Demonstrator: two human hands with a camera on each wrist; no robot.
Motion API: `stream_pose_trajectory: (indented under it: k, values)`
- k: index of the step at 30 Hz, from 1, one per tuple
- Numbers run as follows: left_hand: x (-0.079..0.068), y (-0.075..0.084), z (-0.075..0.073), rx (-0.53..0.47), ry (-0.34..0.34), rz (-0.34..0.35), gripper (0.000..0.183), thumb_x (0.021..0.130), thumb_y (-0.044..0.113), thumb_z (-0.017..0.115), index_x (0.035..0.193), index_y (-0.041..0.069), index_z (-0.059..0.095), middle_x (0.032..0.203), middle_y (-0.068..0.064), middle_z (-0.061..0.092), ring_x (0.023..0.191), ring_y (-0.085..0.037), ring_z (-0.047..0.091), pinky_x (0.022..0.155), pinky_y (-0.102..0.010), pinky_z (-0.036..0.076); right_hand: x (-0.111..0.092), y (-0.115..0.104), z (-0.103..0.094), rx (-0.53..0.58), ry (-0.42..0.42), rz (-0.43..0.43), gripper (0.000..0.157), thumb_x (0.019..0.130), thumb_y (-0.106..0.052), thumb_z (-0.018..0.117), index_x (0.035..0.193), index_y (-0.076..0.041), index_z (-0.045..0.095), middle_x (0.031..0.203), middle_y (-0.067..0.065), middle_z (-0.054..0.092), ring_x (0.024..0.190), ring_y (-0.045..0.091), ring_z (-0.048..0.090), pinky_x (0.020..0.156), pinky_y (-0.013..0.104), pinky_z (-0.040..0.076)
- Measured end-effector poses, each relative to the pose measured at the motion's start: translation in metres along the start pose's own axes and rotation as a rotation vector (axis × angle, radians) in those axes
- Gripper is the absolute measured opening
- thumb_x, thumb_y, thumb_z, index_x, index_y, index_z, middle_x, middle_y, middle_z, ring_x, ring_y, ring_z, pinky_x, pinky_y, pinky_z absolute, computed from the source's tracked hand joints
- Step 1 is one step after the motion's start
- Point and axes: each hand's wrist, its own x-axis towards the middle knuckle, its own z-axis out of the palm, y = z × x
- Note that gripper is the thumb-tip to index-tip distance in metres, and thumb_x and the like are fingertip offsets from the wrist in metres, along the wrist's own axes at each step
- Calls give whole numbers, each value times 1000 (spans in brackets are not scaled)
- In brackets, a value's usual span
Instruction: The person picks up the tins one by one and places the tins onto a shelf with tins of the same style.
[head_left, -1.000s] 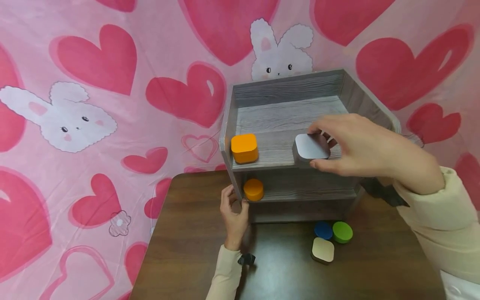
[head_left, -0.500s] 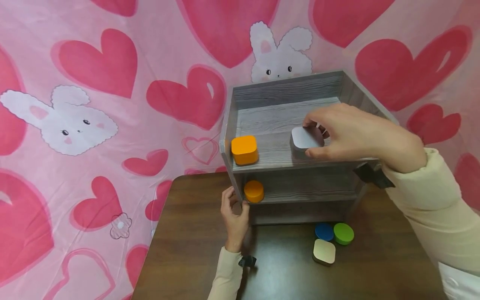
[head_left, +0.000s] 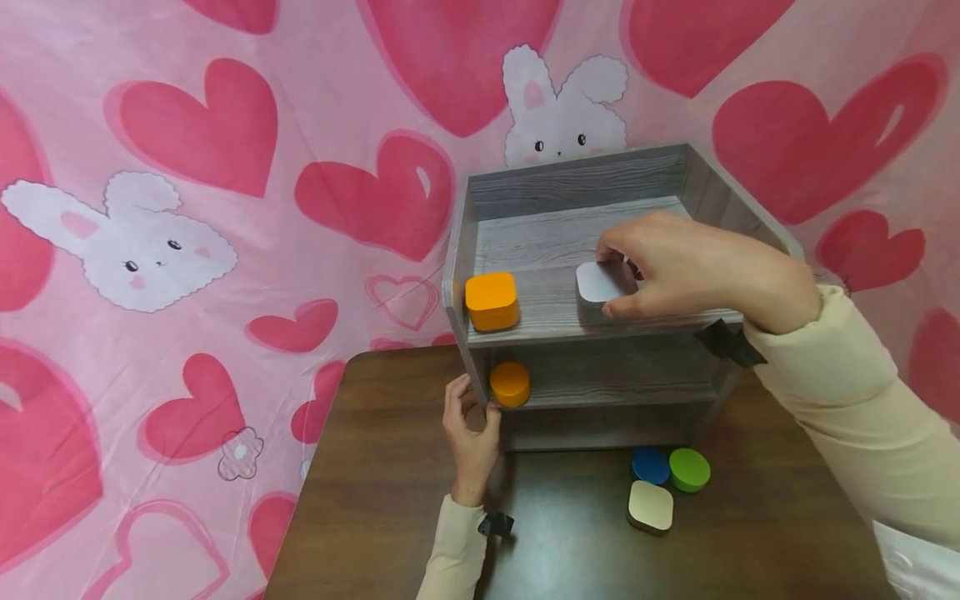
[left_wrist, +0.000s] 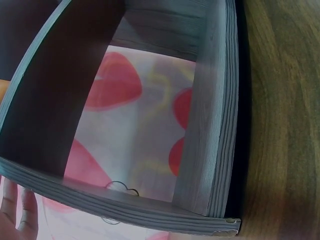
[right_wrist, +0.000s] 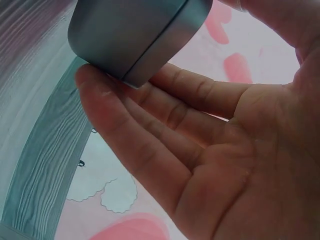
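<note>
Right hand [head_left: 678,271] grips a grey box [head_left: 597,282], seam [right_wrist: 155,42] visible from wrist only.

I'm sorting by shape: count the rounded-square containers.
3: silver container, in the right hand; square orange container, at left on the top shelf; pale gold container, on the table. That hand could hide others.

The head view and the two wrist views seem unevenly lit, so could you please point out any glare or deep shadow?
Head view: a soft, pale glare on the brown table; left wrist view: one inner board of the grey shelf unit in near-black shadow; right wrist view: the pink backdrop bright and washed out, the silver-grey box darker against it.
</note>
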Motion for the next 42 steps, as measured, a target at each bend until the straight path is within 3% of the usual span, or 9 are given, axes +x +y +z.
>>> stream_pose_trajectory:
  k: [11, 18, 23, 28, 35, 42]
  values:
    - [4, 2, 1, -6, -6, 6, 52, 79, -14, 64, 128, 2, 64, 119, -19, 64, 105, -13, 63, 87, -23, 56, 7, 11, 4, 15, -18, 1, 38, 79, -28, 86, 107, -10, 68, 81, 2, 63, 76, 17, 54, 69, 34, 44]
    - [8, 3, 1, -11, -2, 15, 49, 80, -12, 65, 128, 1, 64, 120, -19, 64, 109, -16, 63, 89, -26, 57, 10, 16, 6, 24, -10, 13, 46, 78, -31, 88, 114, -8, 69, 92, 3, 69, 83, 19, 58, 74, 38, 49]
    - [7, 3, 1, -11, -1, 20, 50, 79, -13, 64, 127, 0, 64, 119, -20, 64, 108, -15, 63, 88, -23, 56, 7, 18, 7, 43, -15, 18, 55, 78, -33, 89, 121, -5, 67, 105, 8, 72, 93, 22, 66, 85, 48, 57]
    - [5, 2, 1, -4, -2, 15, 50, 79, -13, 64, 128, 1, 65, 119, -20, 64, 108, -15, 63, 88, -22, 56, 2, 20, 8, 54, -15, 42, 64, 78, -35, 88, 130, -5, 65, 117, 10, 71, 101, 25, 71, 91, 52, 58]
    - [4, 1, 0, -1, -4, 8, 51, 79, -14, 64, 128, 1, 65, 120, -20, 64, 108, -14, 62, 87, -22, 55, -11, 26, 9, 34, 12, 76, 75, 75, -37, 90, 137, -5, 62, 129, 17, 69, 102, 28, 73, 87, 53, 61]
    - [2, 1, 1, -10, -7, 8, 51, 79, -14, 63, 128, 0, 64, 119, -20, 64, 107, -14, 63, 87, -22, 55, -38, 33, 16, 3, 70, 94, 79, 72, -41, 92, 136, -6, 62, 128, 18, 69, 100, 27, 72, 85, 54, 61]
